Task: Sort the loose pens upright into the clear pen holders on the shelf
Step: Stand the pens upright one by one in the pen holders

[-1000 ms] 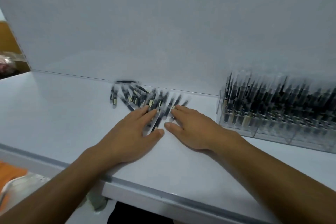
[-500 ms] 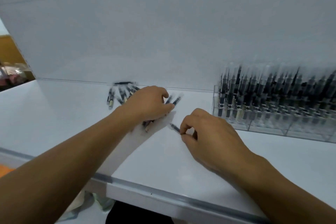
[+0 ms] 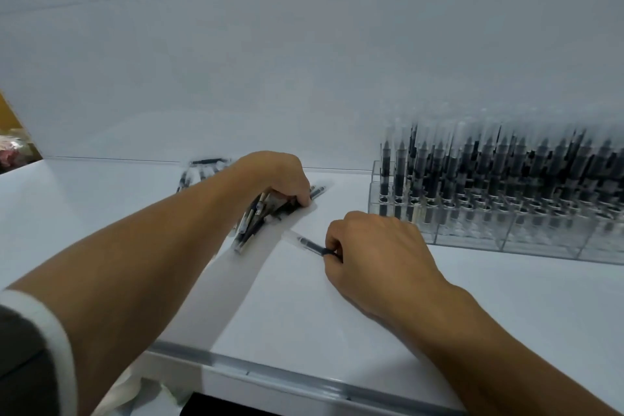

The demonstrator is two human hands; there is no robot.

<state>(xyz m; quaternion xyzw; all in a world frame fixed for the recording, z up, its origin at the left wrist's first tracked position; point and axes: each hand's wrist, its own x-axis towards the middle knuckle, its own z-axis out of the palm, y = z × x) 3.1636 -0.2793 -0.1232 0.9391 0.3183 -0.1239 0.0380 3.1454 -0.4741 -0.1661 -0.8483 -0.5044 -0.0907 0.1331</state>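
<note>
On the white shelf (image 3: 337,307) my left hand (image 3: 277,179) is closed over a bundle of loose black pens (image 3: 251,224), whose ends stick out toward me under the wrist. A few more loose pens (image 3: 202,167) lie behind my forearm by the back wall. My right hand (image 3: 374,257) pinches one black pen (image 3: 312,245) that lies flat on the shelf, tip pointing left. The clear pen holders (image 3: 499,233) stand at the right, filled with many upright black pens.
A white back wall rises behind the shelf. The shelf's front edge (image 3: 270,370) has a clear strip along it. Cloth and dark space show below the edge at lower left. Blurred clutter sits at the far left.
Both hands lay flat and open on the pen pile a second ago. My left hand has since closed on a bundle of pens, and my right has drawn one pen toward me and pinched it.
</note>
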